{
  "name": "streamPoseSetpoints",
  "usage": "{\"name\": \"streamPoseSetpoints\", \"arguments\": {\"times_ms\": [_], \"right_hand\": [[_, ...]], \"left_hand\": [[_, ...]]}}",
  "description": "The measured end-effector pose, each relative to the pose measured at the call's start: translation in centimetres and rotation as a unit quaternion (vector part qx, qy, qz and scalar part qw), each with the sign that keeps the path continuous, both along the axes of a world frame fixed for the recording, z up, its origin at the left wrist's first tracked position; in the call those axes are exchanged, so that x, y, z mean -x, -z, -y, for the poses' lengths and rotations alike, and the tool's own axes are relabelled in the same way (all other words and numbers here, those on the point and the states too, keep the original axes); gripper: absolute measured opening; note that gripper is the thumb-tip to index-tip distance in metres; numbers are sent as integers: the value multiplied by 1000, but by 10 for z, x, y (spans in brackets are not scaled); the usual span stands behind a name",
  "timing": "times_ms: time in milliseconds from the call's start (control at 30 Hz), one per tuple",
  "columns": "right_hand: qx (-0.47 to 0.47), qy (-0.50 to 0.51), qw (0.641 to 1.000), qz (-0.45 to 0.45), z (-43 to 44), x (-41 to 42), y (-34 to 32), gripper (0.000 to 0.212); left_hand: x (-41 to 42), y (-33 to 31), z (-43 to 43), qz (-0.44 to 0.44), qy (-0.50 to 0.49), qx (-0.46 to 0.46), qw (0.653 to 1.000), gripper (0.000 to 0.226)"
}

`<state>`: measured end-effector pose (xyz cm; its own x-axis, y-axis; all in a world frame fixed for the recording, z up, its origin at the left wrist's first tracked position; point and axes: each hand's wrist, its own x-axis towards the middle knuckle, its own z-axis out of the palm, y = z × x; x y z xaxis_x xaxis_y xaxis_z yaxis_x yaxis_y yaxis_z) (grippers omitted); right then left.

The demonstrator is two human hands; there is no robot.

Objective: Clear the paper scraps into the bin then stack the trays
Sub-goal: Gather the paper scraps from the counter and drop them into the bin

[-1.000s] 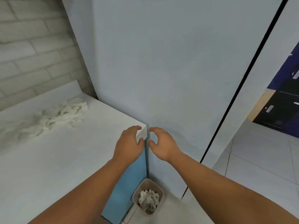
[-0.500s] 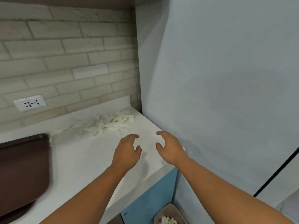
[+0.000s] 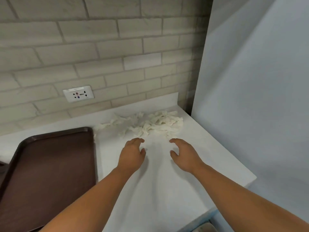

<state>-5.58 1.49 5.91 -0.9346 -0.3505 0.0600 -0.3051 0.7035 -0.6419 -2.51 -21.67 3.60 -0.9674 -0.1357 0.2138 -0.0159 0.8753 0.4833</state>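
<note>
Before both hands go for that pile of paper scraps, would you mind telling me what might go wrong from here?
1. The scraps are loose strips spread along the counter; the open left hand and right hand may gather only part, leaving stragglers near the tray.
2. The pile lies near the counter's right edge, so a sweep could push bits off.
3. Only a corner of the bin shows below; carried strips may drop beside it.

Both forearms bare, no sleeves; left hand (image 3: 132,155), right hand (image 3: 185,156) ungloved
</note>
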Motion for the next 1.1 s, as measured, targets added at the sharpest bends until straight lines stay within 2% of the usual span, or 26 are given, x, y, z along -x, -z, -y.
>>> {"name": "streamPoseSetpoints", "arguments": {"times_ms": [233,467,633,733,867,1000,1100], "right_hand": [[-14,-18,1000,16,68,57,20,45],[-12,-36,999,21,119,101,42,44],[4,-47,999,12,133,118,49,40],[9,-51,999,12,136,124,52,39],[9,-62,998,8,142,132,53,38],[13,-79,997,13,155,138,53,38],[11,-94,995,9,165,141,53,40]], "left_hand": [[64,18,90,29,-38,38,998,41],[134,31,167,111,-101,92,984,40],[163,38,192,178,-151,128,964,54],[168,43,190,191,-162,142,958,52],[160,49,176,123,-140,83,979,34],[141,44,153,103,-124,-24,987,38],[133,31,146,51,-146,-74,985,29]]}}
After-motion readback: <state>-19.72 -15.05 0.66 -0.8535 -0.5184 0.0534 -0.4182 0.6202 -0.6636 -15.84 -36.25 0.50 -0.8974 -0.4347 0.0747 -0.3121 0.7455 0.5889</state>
